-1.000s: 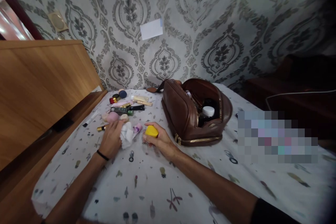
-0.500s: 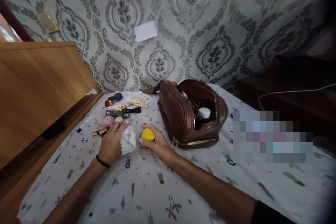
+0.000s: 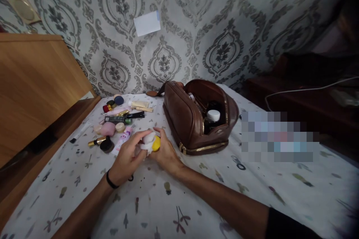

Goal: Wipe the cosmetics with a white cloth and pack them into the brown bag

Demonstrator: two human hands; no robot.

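My left hand (image 3: 127,157) is closed around a crumpled white cloth (image 3: 148,139). I hold this cloth against a small rounded yellow item (image 3: 156,143), whose exact kind I cannot make out. My right hand (image 3: 167,156) grips the yellow item, and its fingers are partly hidden behind it. Just left of the hands lies a white and purple tube (image 3: 123,136). Near it sit a round black container (image 3: 107,144), a gold tube (image 3: 97,141), a pink makeup sponge (image 3: 108,129) and a small cream-coloured jar (image 3: 120,127).
To the right stands an open brown leather bag (image 3: 182,119) with a white-capped bottle (image 3: 213,115) inside. Farther back lie several cosmetics, among them a beige tube (image 3: 140,104) and a black tube (image 3: 136,114). A wooden cabinet (image 3: 36,93) borders the left side; a patterned wall rises behind.
My left hand has lifted the white cloth off the cosmetics and moved right, bringing it against the yellow item. The white and purple tube and black container are now uncovered. The view has shifted slightly.
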